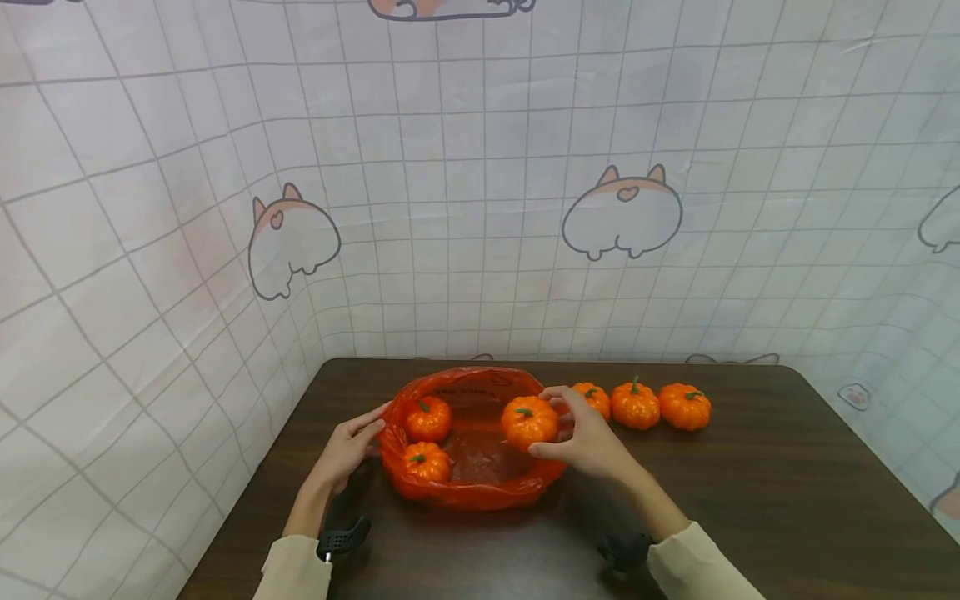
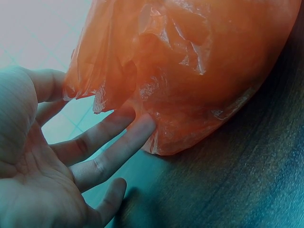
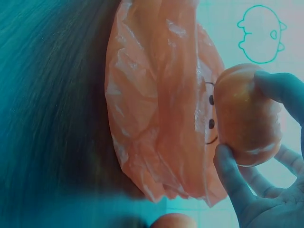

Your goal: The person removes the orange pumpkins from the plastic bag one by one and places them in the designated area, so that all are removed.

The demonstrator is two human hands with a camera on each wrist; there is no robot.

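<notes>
Pumpkin (image 1: 528, 423) is being gripped by right hand (image 1: 588, 437), three o'clock; bag (image 1: 476, 497) being pinched by left hand (image 1: 345, 454), nine; slippage perhaps being invited by pumpkin's gloss.

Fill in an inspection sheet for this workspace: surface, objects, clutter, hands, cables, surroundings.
Surface: dark, wood-grained table.
Objects: orange-red bag, mouth open; two pumpkins inside, at its left; three pumpkins in a row on the table, to its right.
Clutter: nothing seen.
Hands: left hand holds the bag's left rim; right hand grips another pumpkin over the opening.
Cables: nothing seen.
Surroundings: white gridded backdrop with cartoon animals.
</notes>
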